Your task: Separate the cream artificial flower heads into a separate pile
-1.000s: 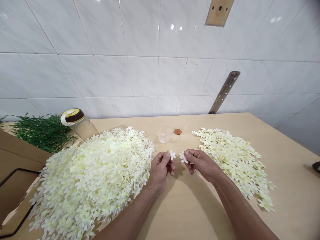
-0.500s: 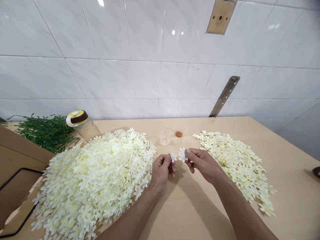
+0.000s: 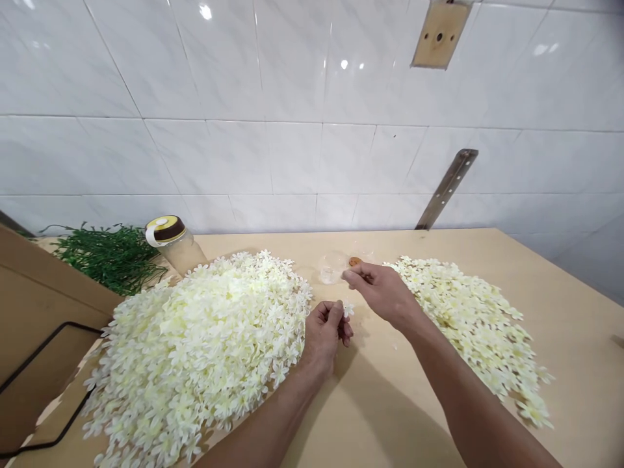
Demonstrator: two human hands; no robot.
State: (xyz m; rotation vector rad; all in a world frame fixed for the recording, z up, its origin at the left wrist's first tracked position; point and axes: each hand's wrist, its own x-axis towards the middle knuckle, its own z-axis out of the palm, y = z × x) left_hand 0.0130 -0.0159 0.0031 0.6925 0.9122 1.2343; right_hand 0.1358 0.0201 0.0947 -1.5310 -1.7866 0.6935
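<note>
On my head feed, the left hand (image 3: 329,333) pinches a small white flower (image 3: 348,309) between closed thumb and finger, nearer me than the clear container (image 3: 330,270). The right hand (image 3: 377,286) has its fingertips drawn together just beside that container; I can't tell whether they grip anything. The big flower pile (image 3: 209,344) lies left of the container, the smaller flower pile (image 3: 468,325) right.

Sm. wht. flower (image 3: 348,309) w/ spread petals is poking out of L hand (image 3: 326,333) fingertips. Clear container (image 3: 329,269), exact shape unclear, is sitting on tbl. (image 3: 385,364) near R hand (image 3: 385,292). Rnd. brn. disc (image 3: 355,260) is lying beside it, partly hidden by R hand.
</note>
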